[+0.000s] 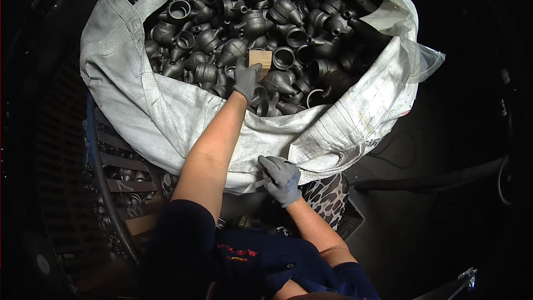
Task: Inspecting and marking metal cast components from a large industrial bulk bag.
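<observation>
A large white woven bag [166,112] stands before me, its mouth folded down around a heap of dark grey cast metal fittings [283,11]. My left hand [245,80], in a grey glove, reaches over the near rim into the heap. Its thumb and fingers are closed on a small flat wooden block [260,57], which lies over the fittings. Lower down, my gloved right hand [283,181] is closed at the bag's near outer side, with fabric at its fingertips. A thin pale strip shows beside its fingers; how firmly it grips is partly hidden.
To the left, a curved dark rail [105,189] runs beside wooden slats [129,185], with more metal fittings between them. A dark hose [433,179] stretches across the right side. Clear plastic lining [425,61] sticks out over the bag's right rim. Below the bag lies patterned cloth [328,199].
</observation>
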### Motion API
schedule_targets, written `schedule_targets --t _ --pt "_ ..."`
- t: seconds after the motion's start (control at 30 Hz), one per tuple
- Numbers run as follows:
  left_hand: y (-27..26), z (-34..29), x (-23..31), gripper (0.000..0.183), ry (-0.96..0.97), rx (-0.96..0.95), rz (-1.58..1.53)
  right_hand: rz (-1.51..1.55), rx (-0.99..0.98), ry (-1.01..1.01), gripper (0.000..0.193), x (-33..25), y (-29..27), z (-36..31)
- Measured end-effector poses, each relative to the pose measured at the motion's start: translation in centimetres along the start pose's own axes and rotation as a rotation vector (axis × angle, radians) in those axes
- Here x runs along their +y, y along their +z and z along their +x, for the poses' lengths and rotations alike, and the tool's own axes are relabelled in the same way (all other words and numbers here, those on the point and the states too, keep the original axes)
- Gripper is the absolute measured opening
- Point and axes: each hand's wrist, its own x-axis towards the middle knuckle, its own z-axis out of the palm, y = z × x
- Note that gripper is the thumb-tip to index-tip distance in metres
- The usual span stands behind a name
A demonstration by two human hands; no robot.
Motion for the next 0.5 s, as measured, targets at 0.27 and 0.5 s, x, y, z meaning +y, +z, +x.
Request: schedule_targets --t 0.27,0.5 --pt "1.0 -1.0 -4.3 0.024 0.361 -0.215 0.464 0.013 -0.047 0.046 0.042 0.3 -0.4 0.3" --pt "1.9 -3.7 -1.3 0.025 0.647 -0.391 0.549 0.007 -0.054 0.006 0.046 0.2 -0.4 0.5"
